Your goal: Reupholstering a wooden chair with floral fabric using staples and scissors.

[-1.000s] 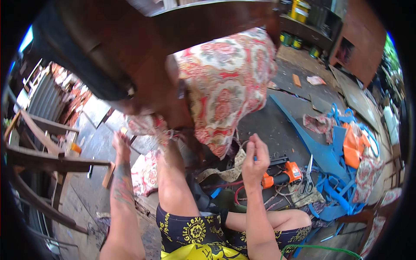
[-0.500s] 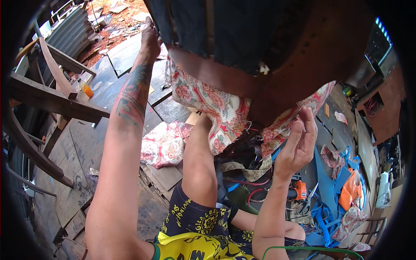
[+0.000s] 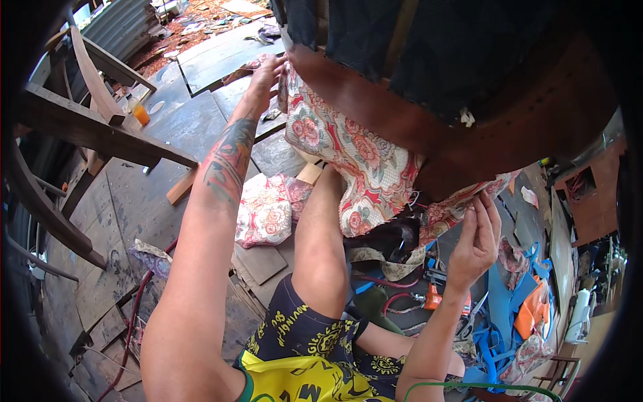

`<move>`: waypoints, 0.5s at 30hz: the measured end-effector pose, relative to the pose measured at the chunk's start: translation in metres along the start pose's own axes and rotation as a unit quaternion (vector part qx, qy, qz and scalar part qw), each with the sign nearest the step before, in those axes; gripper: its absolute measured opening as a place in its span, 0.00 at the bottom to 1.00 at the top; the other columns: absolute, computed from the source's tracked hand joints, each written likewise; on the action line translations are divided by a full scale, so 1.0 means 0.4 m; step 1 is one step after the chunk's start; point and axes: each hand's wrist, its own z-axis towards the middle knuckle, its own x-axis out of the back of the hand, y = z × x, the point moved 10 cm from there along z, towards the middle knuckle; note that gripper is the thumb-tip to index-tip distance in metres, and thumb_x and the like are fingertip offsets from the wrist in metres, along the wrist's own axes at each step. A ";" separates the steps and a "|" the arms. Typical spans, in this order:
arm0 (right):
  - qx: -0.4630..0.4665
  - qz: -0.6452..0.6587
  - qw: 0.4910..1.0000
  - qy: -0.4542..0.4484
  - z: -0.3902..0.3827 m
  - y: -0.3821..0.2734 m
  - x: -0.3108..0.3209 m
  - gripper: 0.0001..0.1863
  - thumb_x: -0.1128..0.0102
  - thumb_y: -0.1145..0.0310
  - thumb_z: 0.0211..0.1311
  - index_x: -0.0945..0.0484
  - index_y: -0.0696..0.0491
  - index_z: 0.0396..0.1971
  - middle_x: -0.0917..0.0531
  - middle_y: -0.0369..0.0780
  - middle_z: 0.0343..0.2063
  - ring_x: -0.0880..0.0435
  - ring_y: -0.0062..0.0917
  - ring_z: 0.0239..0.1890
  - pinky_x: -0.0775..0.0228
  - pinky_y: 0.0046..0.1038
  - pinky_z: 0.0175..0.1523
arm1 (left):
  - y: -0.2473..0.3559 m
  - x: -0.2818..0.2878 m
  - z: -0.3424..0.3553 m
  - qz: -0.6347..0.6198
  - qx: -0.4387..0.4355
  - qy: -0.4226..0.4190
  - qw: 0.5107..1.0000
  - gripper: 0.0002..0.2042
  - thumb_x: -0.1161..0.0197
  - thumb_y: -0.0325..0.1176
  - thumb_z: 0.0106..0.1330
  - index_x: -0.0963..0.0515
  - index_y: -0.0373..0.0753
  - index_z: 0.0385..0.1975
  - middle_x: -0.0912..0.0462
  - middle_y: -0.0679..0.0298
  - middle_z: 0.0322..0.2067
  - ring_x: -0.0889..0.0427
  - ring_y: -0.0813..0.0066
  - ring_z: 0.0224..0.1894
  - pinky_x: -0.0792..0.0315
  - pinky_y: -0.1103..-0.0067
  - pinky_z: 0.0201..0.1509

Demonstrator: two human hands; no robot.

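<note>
An upturned or tilted piece of furniture with a brown wooden frame (image 3: pixel 348 84) and black cloth (image 3: pixel 435 60) fills the upper right. Floral upholstery fabric (image 3: pixel 328 137), cream with red roses, hangs from its lower edge with frayed ends. At the frame's left corner, my left hand (image 3: pixel 268 72) has its fingers closed on the edge of this fabric. On the other side, my right hand (image 3: pixel 477 244) pinches the hanging fabric between thumb and fingertips. A floral padded piece (image 3: pixel 264 211) lies on the floor beside my bent knee.
A bare wooden chair frame (image 3: pixel 100 134) stands at left, with an orange bottle (image 3: pixel 138 111) behind it. An orange power tool (image 3: pixel 439 301), scissors (image 3: pixel 472 315) and blue strips (image 3: pixel 492 335) lie at lower right. A dark red hose (image 3: pixel 130 335) crosses the boards.
My right hand has gone from open beside the fabric to pinching it. My left hand has shifted to the fabric's corner. The furniture sits lower and farther right in view.
</note>
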 end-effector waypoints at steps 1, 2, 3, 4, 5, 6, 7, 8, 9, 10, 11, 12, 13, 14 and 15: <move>-0.012 0.004 1.000 0.005 -0.004 0.013 0.005 0.13 0.39 0.79 0.70 0.14 0.62 0.52 0.16 0.47 0.58 0.18 0.34 0.61 0.26 0.32 0.64 | 0.006 -0.037 -0.011 0.026 0.002 -0.001 1.000 0.22 0.49 0.58 0.77 0.23 0.50 0.57 0.19 0.71 0.55 0.23 0.74 0.57 0.33 0.64 0.65; -0.009 0.003 1.000 0.008 -0.009 0.011 0.006 0.14 0.39 0.79 0.70 0.15 0.63 0.52 0.16 0.47 0.58 0.18 0.34 0.61 0.25 0.31 0.63 | 0.015 -0.070 -0.033 0.030 -0.012 -0.018 0.999 0.15 0.45 0.53 0.75 0.22 0.52 0.47 0.19 0.75 0.50 0.22 0.78 0.51 0.31 0.67 0.61; -0.010 0.006 1.000 0.006 -0.011 0.011 0.001 0.14 0.39 0.79 0.70 0.15 0.63 0.52 0.16 0.47 0.58 0.18 0.34 0.61 0.25 0.31 0.63 | 0.016 -0.065 -0.032 0.032 -0.011 -0.015 0.999 0.15 0.45 0.53 0.75 0.22 0.52 0.47 0.19 0.75 0.50 0.22 0.78 0.51 0.31 0.67 0.61; -0.009 -0.002 1.000 0.013 -0.014 0.010 0.001 0.14 0.39 0.79 0.70 0.15 0.63 0.53 0.17 0.47 0.59 0.18 0.34 0.61 0.25 0.31 0.63 | 0.018 -0.064 -0.031 0.050 -0.013 -0.025 0.998 0.15 0.44 0.53 0.75 0.21 0.52 0.48 0.19 0.75 0.50 0.23 0.78 0.51 0.31 0.67 0.60; -0.008 -0.011 1.000 0.019 -0.017 0.008 0.001 0.14 0.39 0.79 0.70 0.15 0.63 0.53 0.17 0.47 0.59 0.18 0.33 0.62 0.25 0.31 0.63 | 0.017 -0.064 -0.032 0.068 -0.014 -0.035 0.997 0.16 0.44 0.53 0.74 0.20 0.52 0.50 0.19 0.75 0.50 0.23 0.78 0.52 0.30 0.67 0.59; -0.007 -0.007 1.000 0.017 -0.020 0.010 -0.004 0.14 0.39 0.79 0.70 0.15 0.63 0.53 0.17 0.47 0.59 0.18 0.33 0.62 0.25 0.31 0.63 | 0.048 -0.085 -0.068 0.059 -0.081 -0.047 0.994 0.18 0.43 0.53 0.74 0.19 0.53 0.55 0.20 0.74 0.52 0.24 0.77 0.55 0.31 0.67 0.60; -0.008 -0.001 1.000 0.019 -0.024 0.014 -0.004 0.15 0.39 0.78 0.71 0.16 0.63 0.54 0.18 0.47 0.60 0.19 0.34 0.62 0.25 0.31 0.63 | 0.025 -0.076 -0.046 0.048 -0.096 -0.059 0.993 0.22 0.42 0.54 0.75 0.22 0.54 0.63 0.20 0.74 0.57 0.26 0.74 0.59 0.32 0.67 0.61; -0.008 0.004 1.000 0.021 -0.027 0.015 -0.007 0.15 0.39 0.78 0.71 0.16 0.63 0.54 0.19 0.47 0.61 0.19 0.34 0.63 0.25 0.31 0.63 | 0.011 -0.066 -0.047 0.029 -0.093 -0.044 0.994 0.23 0.42 0.54 0.75 0.23 0.54 0.64 0.21 0.74 0.59 0.26 0.73 0.60 0.32 0.66 0.62; -0.006 0.004 1.000 0.018 -0.029 0.011 -0.011 0.15 0.39 0.78 0.71 0.16 0.63 0.54 0.19 0.47 0.61 0.19 0.34 0.63 0.25 0.31 0.63 | -0.001 -0.067 -0.056 0.009 -0.089 -0.031 0.996 0.23 0.43 0.55 0.75 0.24 0.55 0.66 0.22 0.75 0.62 0.27 0.72 0.62 0.33 0.66 0.63; -0.021 0.016 1.000 0.016 -0.032 0.014 -0.015 0.15 0.39 0.78 0.71 0.16 0.63 0.55 0.19 0.48 0.61 0.19 0.34 0.63 0.26 0.32 0.64 | 0.005 -0.061 -0.060 0.028 -0.099 -0.022 0.994 0.24 0.44 0.55 0.76 0.26 0.55 0.68 0.23 0.74 0.63 0.27 0.69 0.63 0.34 0.65 0.64; -0.035 0.028 0.999 0.014 -0.036 0.018 -0.018 0.15 0.39 0.78 0.72 0.16 0.63 0.55 0.19 0.48 0.62 0.20 0.34 0.63 0.26 0.32 0.64 | 0.009 -0.051 -0.061 0.025 -0.097 -0.020 0.995 0.24 0.44 0.55 0.76 0.26 0.55 0.68 0.23 0.74 0.63 0.27 0.69 0.63 0.34 0.65 0.64; -0.033 0.026 0.999 0.013 -0.034 0.013 -0.018 0.15 0.39 0.78 0.72 0.16 0.63 0.55 0.19 0.48 0.62 0.20 0.34 0.63 0.26 0.32 0.64 | 0.016 -0.053 -0.062 0.012 -0.075 -0.027 0.997 0.24 0.44 0.54 0.77 0.26 0.56 0.69 0.23 0.73 0.63 0.27 0.69 0.63 0.34 0.64 0.64; -0.040 0.027 0.999 0.004 -0.034 0.013 -0.019 0.16 0.39 0.78 0.71 0.17 0.63 0.56 0.20 0.48 0.62 0.20 0.34 0.64 0.26 0.32 0.64 | 0.015 -0.057 -0.060 -0.001 -0.053 -0.036 0.998 0.24 0.44 0.54 0.77 0.26 0.56 0.69 0.24 0.72 0.63 0.28 0.69 0.63 0.35 0.64 0.64; -0.049 0.028 0.998 -0.004 -0.034 0.016 -0.020 0.16 0.39 0.77 0.71 0.17 0.63 0.56 0.20 0.48 0.63 0.20 0.34 0.64 0.26 0.32 0.64 | 0.014 -0.049 -0.049 -0.001 -0.049 -0.006 0.999 0.21 0.43 0.51 0.76 0.22 0.53 0.63 0.20 0.70 0.55 0.25 0.70 0.58 0.34 0.65 0.62; -0.048 0.025 0.999 -0.001 -0.032 0.018 -0.014 0.16 0.39 0.77 0.71 0.17 0.63 0.56 0.20 0.48 0.63 0.20 0.34 0.64 0.26 0.32 0.64 | 0.018 -0.057 -0.036 -0.003 -0.050 -0.010 0.999 0.21 0.43 0.51 0.76 0.22 0.53 0.63 0.20 0.70 0.55 0.25 0.70 0.58 0.34 0.65 0.62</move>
